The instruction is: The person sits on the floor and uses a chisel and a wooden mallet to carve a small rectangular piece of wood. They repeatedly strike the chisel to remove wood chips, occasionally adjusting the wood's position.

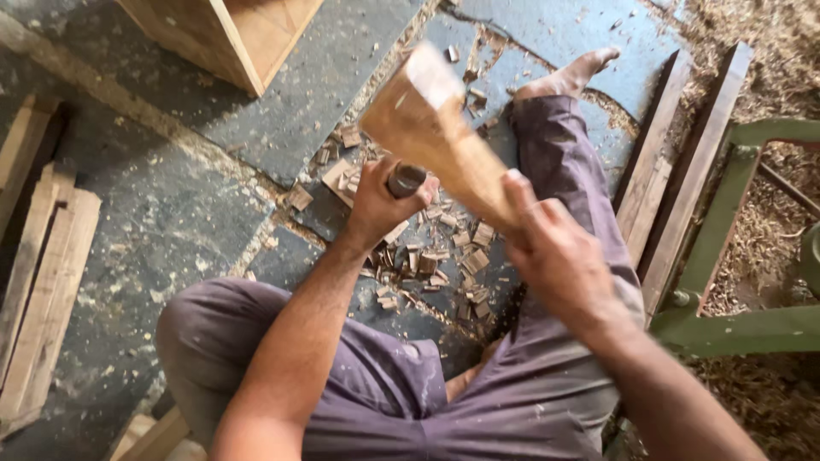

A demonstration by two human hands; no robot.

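My right hand (551,248) grips the handle of a wooden mallet (431,119), whose blurred head is raised above my other hand. My left hand (376,205) is closed around a chisel (407,179); only its dark round butt end shows, pointing up. The blade is hidden below the hand. Under both hands lies a heap of small wood chips (436,256) on the floor between my legs. I sit on the floor in grey trousers, right leg (564,145) stretched out with the foot bare.
A wooden box (226,34) stands at the top left. Wooden planks (34,273) lie along the left edge, and dark boards (675,162) lean at the right beside a green metal frame (726,324). Sawdust (769,68) covers the far right. The floor is dark stone slabs (171,213).
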